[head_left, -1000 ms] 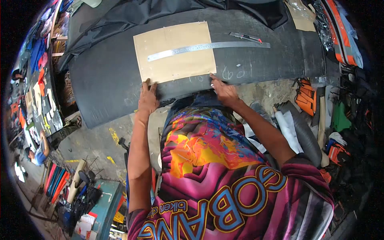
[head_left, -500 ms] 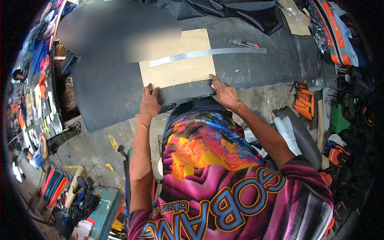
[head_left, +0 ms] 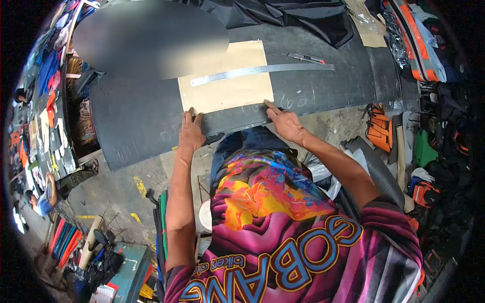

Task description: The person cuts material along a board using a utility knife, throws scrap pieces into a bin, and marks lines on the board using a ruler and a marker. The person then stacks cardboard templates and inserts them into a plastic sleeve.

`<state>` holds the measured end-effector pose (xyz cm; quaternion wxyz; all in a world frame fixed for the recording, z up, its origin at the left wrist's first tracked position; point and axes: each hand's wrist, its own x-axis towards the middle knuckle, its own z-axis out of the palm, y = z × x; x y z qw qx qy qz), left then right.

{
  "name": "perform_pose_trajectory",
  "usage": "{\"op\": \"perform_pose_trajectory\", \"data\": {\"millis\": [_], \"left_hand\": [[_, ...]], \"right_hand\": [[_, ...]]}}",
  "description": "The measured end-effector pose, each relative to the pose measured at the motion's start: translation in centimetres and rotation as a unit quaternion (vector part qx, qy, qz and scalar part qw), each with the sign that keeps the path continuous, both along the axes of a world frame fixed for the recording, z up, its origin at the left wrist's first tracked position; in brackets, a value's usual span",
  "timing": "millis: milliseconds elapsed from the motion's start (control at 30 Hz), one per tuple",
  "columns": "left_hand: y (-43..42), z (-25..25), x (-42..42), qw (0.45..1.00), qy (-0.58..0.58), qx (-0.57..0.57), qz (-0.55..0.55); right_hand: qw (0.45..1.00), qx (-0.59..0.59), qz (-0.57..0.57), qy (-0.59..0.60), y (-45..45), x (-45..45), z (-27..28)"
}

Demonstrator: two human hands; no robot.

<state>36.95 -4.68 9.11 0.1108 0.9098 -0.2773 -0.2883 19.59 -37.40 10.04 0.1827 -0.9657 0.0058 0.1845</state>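
A beige sheet of paper or card [head_left: 232, 93] lies flat on the dark tabletop [head_left: 131, 126], its upper left part hidden by a blurred patch. My left hand [head_left: 192, 133] rests at its near left corner, fingertips on the edge and fingers apart. At the near right corner, my right hand [head_left: 286, 123] has its index finger stretched out to the edge, the other fingers loosely bent. Neither hand grips anything. Across the sheet lies a long steel ruler [head_left: 232, 75], running past its right side. Beyond the ruler is a utility knife [head_left: 306, 58].
Black sheeting [head_left: 303, 22] is bunched along the far side, near a brown paper piece [head_left: 371, 33]. An orange bag [head_left: 379, 129] and a grey roll [head_left: 376, 161] stand at the right. Far left, another person [head_left: 46, 199] sits low by the floor.
The view has shifted slightly. Both hands stay at the sheet's near corners, with the right fingertip a little closer to me. Ruler and knife lie much as before.
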Motion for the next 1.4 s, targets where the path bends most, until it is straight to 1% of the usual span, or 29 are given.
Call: {"op": "perform_pose_trajectory", "data": {"millis": [33,100,133,200,233,267,300,333,367,400,433,467,500,533,567,600,633,667,700,767,833,867,933,1000,1100,1267,1333,1367,1400], "left_hand": [[0.2,-0.2,0.1,1.000,-0.002,-0.024,0.001],[0.7,-0.5,0.1,0.999,-0.010,-0.050,0.004],[0.8,-0.3,-0.2,0.997,-0.025,-0.067,0.004],[0.7,0.1,0.0,0.994,-0.050,-0.091,0.016],[0.5,0.7,0.0,0.992,-0.030,-0.116,0.040],[0.4,1.3,0.0,0.988,-0.009,-0.139,0.064],[0.2,1.0,-0.2,0.982,-0.048,-0.176,0.050],[-1.1,3.9,-0.2,0.970,0.008,-0.230,0.082],[-3.1,8.4,-0.3,0.951,0.062,-0.282,0.113],[-4.8,11.4,-0.9,0.893,0.174,-0.387,0.147],[-6.6,16.2,-1.9,0.829,0.239,-0.485,0.147],[-8.1,22.2,-2.0,0.805,0.273,-0.519,0.089],[-9.8,24.9,-3.1,0.737,0.321,-0.593,0.038],[-11.2,29.0,-3.8,0.660,0.339,-0.670,-0.031],[-12.9,32.1,-4.8,0.601,0.355,-0.712,-0.074],[-15.1,34.6,-6.3,0.515,0.378,-0.761,-0.109],[-17.1,36.4,-7.9,0.400,0.423,-0.800,-0.148],[-19.5,37.8,-9.4,0.265,0.503,-0.799,-0.198],[-22.2,38.6,-11.6,0.272,0.339,-0.884,-0.172],[-25.1,39.1,-13.3,0.309,0.328,-0.879,-0.159],[-28.3,38.8,-14.2,0.328,0.329,-0.872,-0.152],[-30.0,38.5,-14.6,0.335,0.333,-0.869,-0.148],[-32.5,37.8,-15.0,0.343,0.335,-0.867,-0.133],[-34.4,37.6,-15.2,0.345,0.327,-0.871,-0.121],[-36.8,37.5,-15.4,0.352,0.316,-0.874,-0.113],[-39.4,37.0,-14.9,0.376,0.289,-0.876,-0.088],[-40.3,36.8,-14.3,0.381,0.281,-0.877,-0.086],[-40.5,36.8,-14.1,0.382,0.279,-0.876,-0.092],[-41.0,37.1,-14.3,0.382,0.283,-0.873,-0.109]], "right_hand": [[1.000,-0.002,0.002,-0.001,0.1,0.0,0.5],[0.984,0.061,-0.153,-0.071,0.7,0.0,1.8],[0.984,0.057,-0.149,-0.077,0.8,-0.4,2.2],[0.962,0.072,-0.239,-0.114,0.8,-1.0,1.1],[0.954,0.082,-0.264,-0.118,0.9,-1.3,1.1],[0.956,0.085,-0.251,-0.123,1.0,-1.6,0.8],[0.954,0.094,-0.257,-0.121,1.0,-1.9,0.3],[0.952,0.106,-0.262,-0.118,0.9,-1.9,0.1],[0.954,0.117,-0.247,-0.121,1.0,-1.7,0.0],[0.956,0.110,-0.256,-0.095,1.1,-1.6,-0.1],[0.957,0.105,-0.261,-0.067,1.3,-1.6,-0.5],[0.964,0.140,-0.191,-0.123,1.0,-2.1,-2.0],[0.961,0.179,-0.118,-0.177,0.2,-2.5,-3.8],[0.942,0.237,-0.226,-0.075,-0.8,-2.4,-4.5],[0.936,0.245,-0.250,-0.029,-1.4,-1.8,-3.6],[0.929,0.250,-0.273,0.017,-2.1,-1.2,-2.8],[0.950,0.215,-0.226,-0.007,-2.9,-0.9,-0.8],[0.956,0.201,-0.199,-0.075,-4.1,-1.0,-0.9],[0.953,0.225,-0.181,-0.091,-6.4,-1.5,-2.1],[0.945,0.215,-0.200,-0.142,-9.4,-1.6,-1.4],[0.907,0.286,-0.301,-0.064,-13.7,-2.6,-2.6],[0.905,0.295,-0.300,-0.063,-15.5,-2.9,-2.6],[0.884,0.323,-0.338,-0.030,-18.4,-4.2,-2.6],[0.892,0.314,-0.324,-0.031,-20.3,-4.9,-3.0],[0.892,0.349,-0.286,-0.038,-23.7,-5.8,-5.3],[0.880,0.395,-0.262,-0.006,-25.3,-4.1,-7.7],[0.887,0.391,-0.246,0.007,-25.4,-3.7,-8.6],[0.891,0.384,-0.241,0.001,-25.4,-2.7,-9.1],[0.925,0.339,-0.157,-0.077,-25.3,-1.8,-9.5]]}}
